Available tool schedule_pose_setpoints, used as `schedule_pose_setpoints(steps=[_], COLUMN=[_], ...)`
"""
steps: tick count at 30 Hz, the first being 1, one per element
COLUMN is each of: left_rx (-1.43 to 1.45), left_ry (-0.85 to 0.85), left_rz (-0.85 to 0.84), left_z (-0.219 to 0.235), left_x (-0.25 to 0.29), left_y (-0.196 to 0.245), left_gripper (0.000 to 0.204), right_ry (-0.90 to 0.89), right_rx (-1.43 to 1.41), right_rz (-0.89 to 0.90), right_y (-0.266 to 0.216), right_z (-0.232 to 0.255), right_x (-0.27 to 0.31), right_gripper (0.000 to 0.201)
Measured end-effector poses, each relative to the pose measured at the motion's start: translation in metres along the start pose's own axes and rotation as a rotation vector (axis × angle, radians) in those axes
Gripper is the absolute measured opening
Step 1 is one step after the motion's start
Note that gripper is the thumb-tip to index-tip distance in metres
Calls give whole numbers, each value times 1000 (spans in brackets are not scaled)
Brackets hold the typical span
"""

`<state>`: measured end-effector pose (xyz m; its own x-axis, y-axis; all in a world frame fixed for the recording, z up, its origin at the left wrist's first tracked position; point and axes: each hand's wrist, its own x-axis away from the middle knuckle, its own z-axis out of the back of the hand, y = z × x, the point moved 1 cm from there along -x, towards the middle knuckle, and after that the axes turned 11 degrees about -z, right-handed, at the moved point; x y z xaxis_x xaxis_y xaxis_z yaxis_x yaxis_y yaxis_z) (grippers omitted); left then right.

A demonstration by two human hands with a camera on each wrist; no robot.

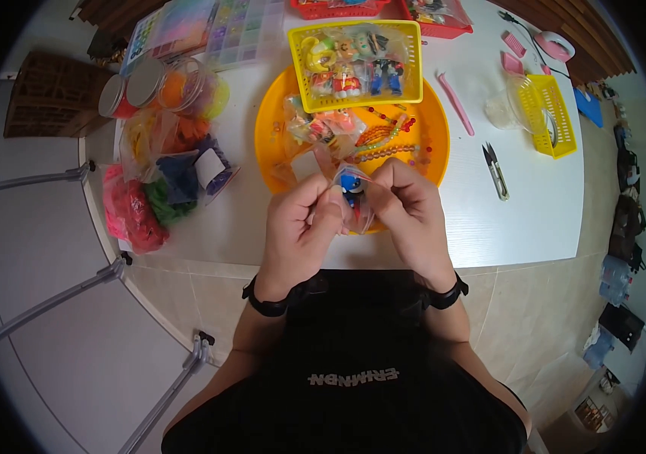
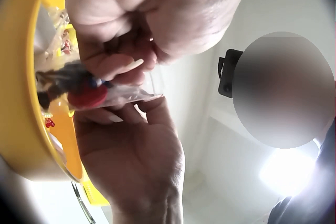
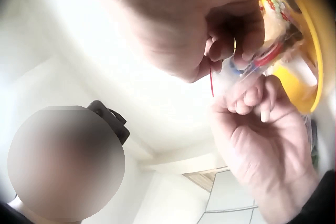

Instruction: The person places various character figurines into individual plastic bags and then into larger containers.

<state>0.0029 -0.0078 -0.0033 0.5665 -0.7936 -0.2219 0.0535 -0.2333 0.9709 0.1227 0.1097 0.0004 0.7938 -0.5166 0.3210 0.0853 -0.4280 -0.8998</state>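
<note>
Over the near edge of an orange round tray (image 1: 268,144), a clear plastic bag (image 1: 362,215) is held between both hands. Blue and red toy pieces (image 1: 350,183) show inside it. My left hand (image 1: 300,233) pinches the bag's left side between thumb and curled fingers. On the opposite side my right hand (image 1: 417,221) pinches its upper edge. From the left wrist, the bag's film (image 2: 131,96) stretches between the two sets of fingertips, with a round red piece (image 2: 88,97) low in it. The right wrist view shows a red line (image 3: 212,82) along the bag's mouth.
A yellow basket (image 1: 361,104) of bagged figurines sits on the tray's far side, near beaded strings (image 1: 383,138). To the left are bags of coloured material (image 1: 135,208) and jars (image 1: 146,82). Thread snips (image 1: 496,172), a pink tool (image 1: 456,104) and another yellow basket (image 1: 563,125) lie right.
</note>
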Motion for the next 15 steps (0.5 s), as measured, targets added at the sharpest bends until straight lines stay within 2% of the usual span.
schedule_pose_setpoints(steps=[4,9,12,15], left_rx=[-423,-657,-719,-716], left_ry=[-93,-147,-173,-167], left_rz=[-88,-202,-255,-254], left_z=[15,15,18,20], left_x=[-2,-9,-10,-11], left_y=[-3,8,7,5], left_gripper=[17,19,19,19], right_ry=[173,318,334,302], right_rx=[310,685,735,609], right_rz=[81,191,280,157], right_y=[2,-7,-3,-6], right_z=[10,11,11,7], right_x=[1,0,-3,-2], right_gripper=[13,11,13,15])
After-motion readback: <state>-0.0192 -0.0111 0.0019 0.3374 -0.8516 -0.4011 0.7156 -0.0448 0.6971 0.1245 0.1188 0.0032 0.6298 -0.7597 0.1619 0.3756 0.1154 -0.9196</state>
